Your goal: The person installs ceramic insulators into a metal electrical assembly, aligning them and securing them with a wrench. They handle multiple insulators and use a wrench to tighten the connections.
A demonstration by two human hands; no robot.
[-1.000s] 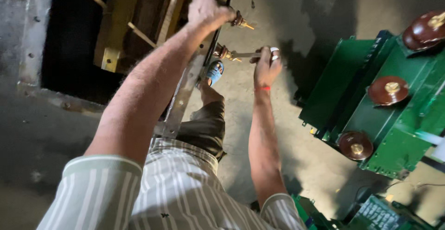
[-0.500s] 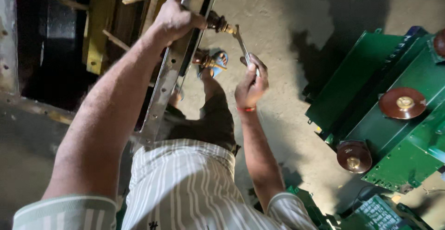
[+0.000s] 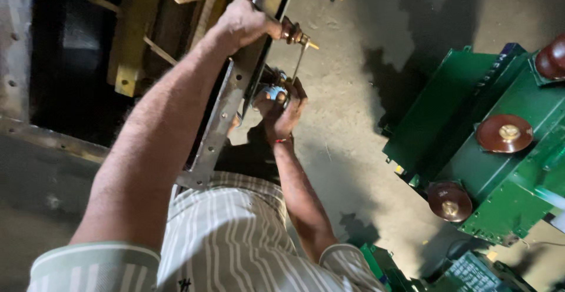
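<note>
The left hand [image 3: 244, 21] is closed around the steel frame bar [image 3: 226, 112] beside a brown insulator [image 3: 292, 33], and the right hand [image 3: 282, 109] grips a thin metal tool [image 3: 298, 62] below it; the bar looks heavy and stiff, while the insulator seems fragile, better not to squeeze.

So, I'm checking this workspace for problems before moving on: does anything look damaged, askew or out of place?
Nothing stands out. The left hand grips the grey metal bar near a brown insulator; the right hand holds a wrench below it. The green transformer looks intact.
</note>
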